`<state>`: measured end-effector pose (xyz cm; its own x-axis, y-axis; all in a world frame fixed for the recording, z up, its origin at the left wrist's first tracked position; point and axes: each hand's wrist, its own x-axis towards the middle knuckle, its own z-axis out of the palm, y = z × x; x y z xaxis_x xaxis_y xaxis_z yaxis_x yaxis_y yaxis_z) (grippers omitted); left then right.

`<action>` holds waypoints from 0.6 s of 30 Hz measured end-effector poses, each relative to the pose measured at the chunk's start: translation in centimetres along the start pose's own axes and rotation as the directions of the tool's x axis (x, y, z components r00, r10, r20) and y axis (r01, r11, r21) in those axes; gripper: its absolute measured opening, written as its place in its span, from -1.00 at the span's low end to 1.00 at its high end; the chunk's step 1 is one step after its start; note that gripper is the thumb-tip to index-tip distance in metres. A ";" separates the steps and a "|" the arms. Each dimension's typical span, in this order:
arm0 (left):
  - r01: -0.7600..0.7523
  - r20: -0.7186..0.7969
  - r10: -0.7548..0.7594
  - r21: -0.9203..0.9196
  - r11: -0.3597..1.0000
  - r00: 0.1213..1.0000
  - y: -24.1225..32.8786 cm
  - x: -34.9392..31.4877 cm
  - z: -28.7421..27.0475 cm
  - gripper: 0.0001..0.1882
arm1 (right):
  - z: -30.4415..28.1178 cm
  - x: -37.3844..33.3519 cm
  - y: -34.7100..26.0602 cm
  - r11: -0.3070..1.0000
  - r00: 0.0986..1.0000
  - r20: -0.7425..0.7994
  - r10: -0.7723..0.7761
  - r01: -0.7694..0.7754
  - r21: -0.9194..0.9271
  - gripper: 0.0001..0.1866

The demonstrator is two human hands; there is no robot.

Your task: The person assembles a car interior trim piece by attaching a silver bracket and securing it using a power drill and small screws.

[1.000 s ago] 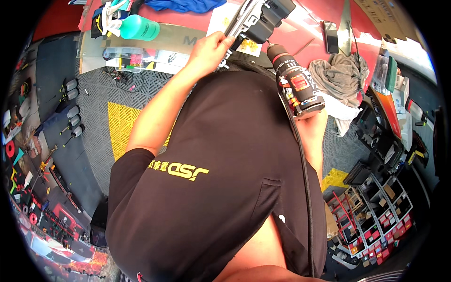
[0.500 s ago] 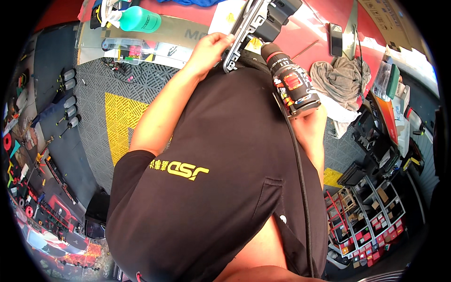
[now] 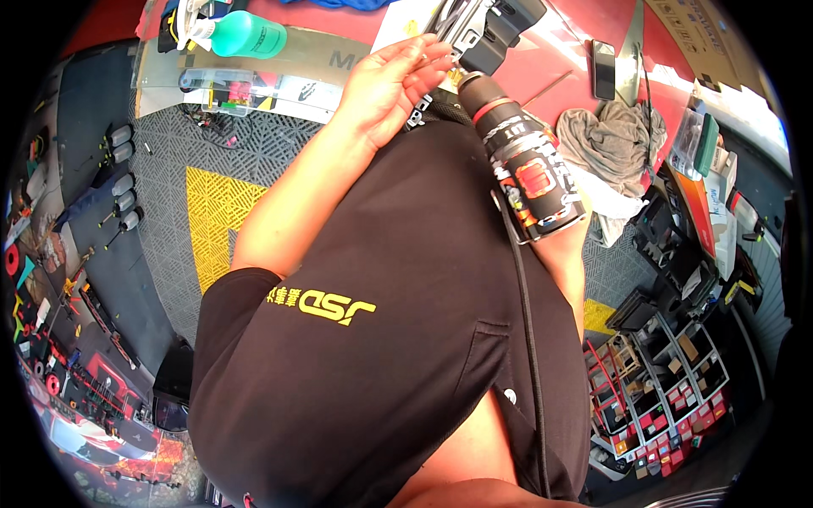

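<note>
My right hand [image 3: 563,241] is wrapped round the handle of a black cordless drill [image 3: 529,165] covered in colourful stickers; the drill's body hides most of the fingers. Its chuck points away from me, up and left, toward a black and grey moulded part [image 3: 491,38] at the table edge. My left hand [image 3: 394,85] is turned palm up just left of the chuck, with fingers loosely bent and apart. The fingertips lie in front of the part's metal-coloured strip and cover some of it. Whether something tiny lies at the fingertips is too small to make out.
A green spray bottle [image 3: 250,35] lies at the far left of the red table, above a clear parts box [image 3: 224,93]. To the right are a phone [image 3: 603,72] and a crumpled grey cloth [image 3: 614,144]. Shelving with small boxes [image 3: 660,406] stands at lower right.
My left hand has let go of the part's edge, turned palm up and moved right toward the chuck. The drill has come slightly nearer to me. The part has shifted up and away.
</note>
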<state>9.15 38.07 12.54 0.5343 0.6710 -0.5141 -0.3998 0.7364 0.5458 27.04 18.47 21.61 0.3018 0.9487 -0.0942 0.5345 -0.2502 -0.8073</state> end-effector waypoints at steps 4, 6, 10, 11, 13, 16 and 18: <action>0.052 0.053 -0.051 -0.030 0.998 0.997 -0.4 -0.3 0.6 -0.60 | 0.3 0.5 0.5 0.999 0.998 0.034 -0.044 0.043 0.014 -0.50; 0.053 0.087 -0.049 -0.042 0.998 0.995 -0.3 -0.6 0.6 -0.60 | 0.2 0.8 -0.3 0.999 1.000 0.023 -0.008 0.007 0.039 -0.51; 0.075 0.143 -0.065 -0.064 0.995 0.988 -0.7 -0.5 0.0 -0.60 | 0.1 0.4 0.3 1.000 0.999 0.042 -0.002 0.002 0.006 -0.54; 0.101 0.152 -0.090 -0.067 0.993 0.984 -0.7 -0.3 0.0 -0.60 | -0.1 0.4 0.1 1.000 0.999 0.043 0.003 -0.002 -0.006 -0.54; 0.124 0.176 -0.107 -0.087 0.989 0.979 -0.5 0.0 0.4 -0.60 | -0.4 0.6 -0.6 1.000 0.999 0.042 0.026 -0.025 -0.019 -0.54; 0.074 0.155 -0.064 -0.062 0.995 0.986 -0.5 -0.7 0.0 -0.61 | -0.1 0.6 0.6 0.999 0.998 0.057 -0.024 0.023 0.025 -0.52; 0.098 0.166 -0.087 -0.061 0.993 0.982 -0.4 -0.5 0.0 -0.62 | -0.2 0.4 0.4 1.000 0.998 0.063 -0.014 0.013 0.019 -0.49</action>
<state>9.01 37.40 12.54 0.6829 0.5810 -0.4428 -0.3904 0.8026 0.4510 27.59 18.72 21.34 0.2441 0.9624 -0.1190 0.5235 -0.2341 -0.8192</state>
